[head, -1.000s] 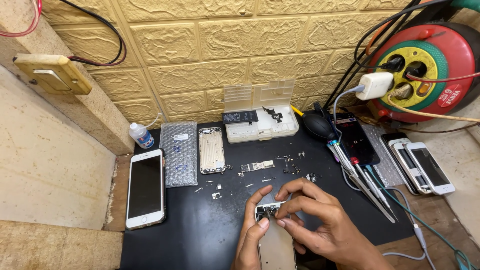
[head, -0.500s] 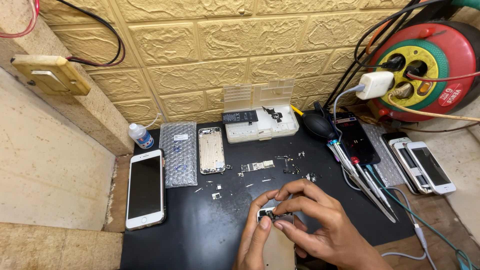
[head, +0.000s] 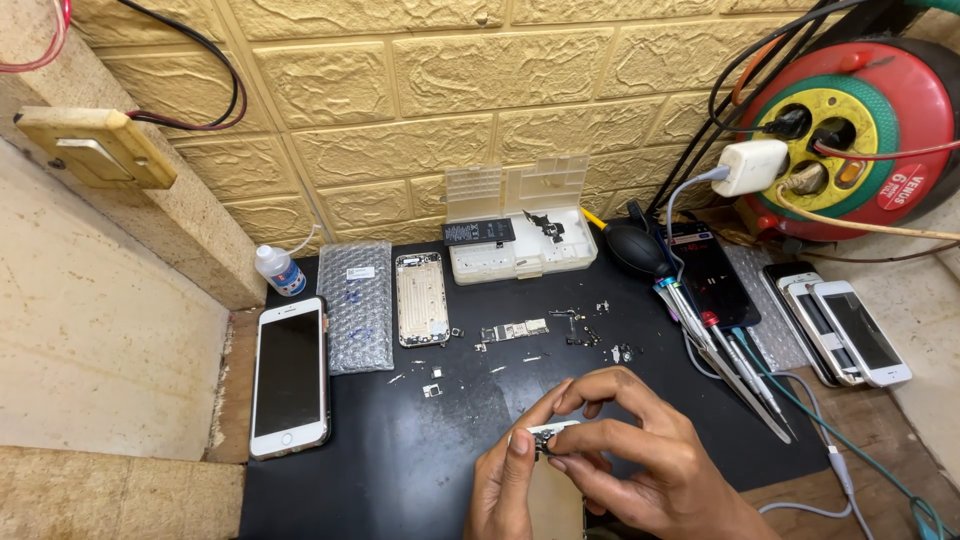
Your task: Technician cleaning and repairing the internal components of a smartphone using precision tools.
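Note:
Low in the middle of the view, my left hand [head: 508, 480] holds a pale phone frame [head: 556, 490] from its left side, thumb on the top edge. My right hand [head: 640, 460] reaches over from the right, its fingertips pinching a small dark component [head: 546, 442] at the frame's top end. Both hands hover just above the black work mat [head: 400, 470]. Most of the frame is hidden under my hands and the bottom edge of the view.
On the mat lie an empty phone housing [head: 421, 298], a bubble-wrap pouch [head: 354, 304], a white phone [head: 290, 376], a small circuit board [head: 515, 331] and loose tiny parts. A clear parts box [head: 520, 240], a small bottle [head: 279, 270], screwdrivers [head: 730, 355], several phones [head: 845, 330] and a cable reel [head: 850, 130] ring it.
My right fingers have shifted slightly on the small component at the frame's top. The hands and frame sit a little lower in view; nothing else moved.

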